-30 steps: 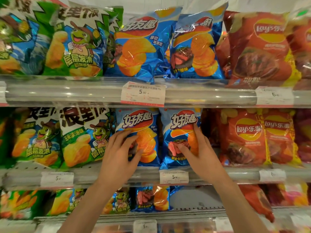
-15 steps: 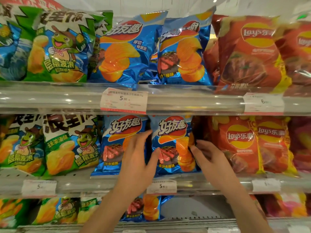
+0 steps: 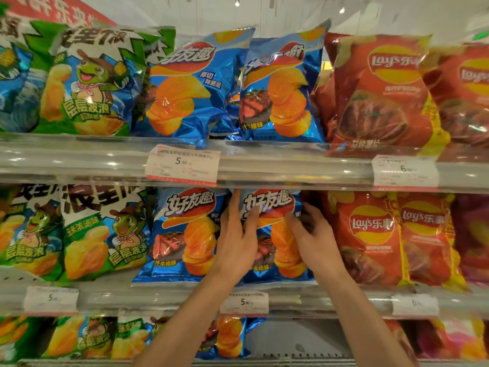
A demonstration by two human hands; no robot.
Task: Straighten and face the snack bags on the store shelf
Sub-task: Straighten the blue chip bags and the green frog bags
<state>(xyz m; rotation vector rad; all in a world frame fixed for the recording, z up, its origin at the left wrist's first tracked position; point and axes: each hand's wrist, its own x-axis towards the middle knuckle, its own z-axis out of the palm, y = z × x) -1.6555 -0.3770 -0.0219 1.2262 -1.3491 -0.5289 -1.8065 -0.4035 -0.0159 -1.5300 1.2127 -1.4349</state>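
Store shelf [image 3: 317, 295] of chip bags, left hand [image 3: 238, 245] and right hand [image 3: 315, 239] gripping one upright blue steak-flavour bag [image 3: 275, 234] by its sides (fingers curled round its edges), beside red Lay's bag [image 3: 367, 239].

A white price tag [image 3: 182, 168] reading 5.90 hangs on the clear front rail of the upper shelf, tilted slightly. Further right on that rail sits another white tag [image 3: 404, 172] starting with a 6, its smaller print blurred. On the middle shelf rail, a tag [image 3: 244, 303] also reads 5.90, with one [image 3: 51, 300] to its left showing a 5 and one [image 3: 415, 304] to its right too faint to read. A red banner [image 3: 53, 9] with pale lettering crosses the top left corner, beneath a white ceiling [image 3: 264, 9] with small lights.
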